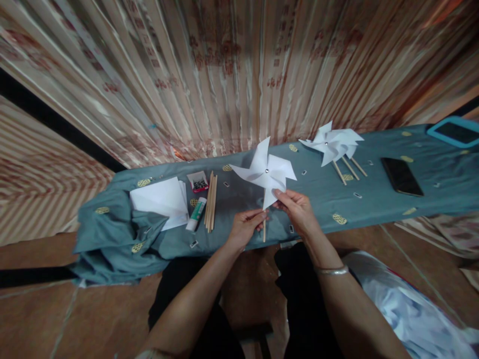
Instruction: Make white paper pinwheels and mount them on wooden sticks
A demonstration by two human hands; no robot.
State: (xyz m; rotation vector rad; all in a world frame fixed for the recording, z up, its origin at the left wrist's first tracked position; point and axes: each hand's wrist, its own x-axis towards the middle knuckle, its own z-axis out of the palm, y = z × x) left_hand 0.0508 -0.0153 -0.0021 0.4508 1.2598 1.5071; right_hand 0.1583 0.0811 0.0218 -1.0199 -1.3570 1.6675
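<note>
A white paper pinwheel point(275, 167) with a pin at its centre stands upright over the near edge of the table, on a thin wooden stick point(264, 234). My left hand point(245, 227) is closed around the stick just under the paper. The thumb and fingers of my right hand point(295, 207) pinch the lower blade of the same pinwheel. Left of my hands lie several loose wooden sticks point(211, 202), a glue stick point(196, 214) and a small open box of pins point(198, 183).
White paper sheets point(160, 197) lie on the left, partly under a fold of the green cloth point(123, 234). Several pinwheels point(337, 142) lie overlapped at the back right. Beyond them are a black phone point(402, 176) and a blue-framed device point(454, 132). Below right stands a plastic bag point(407, 309).
</note>
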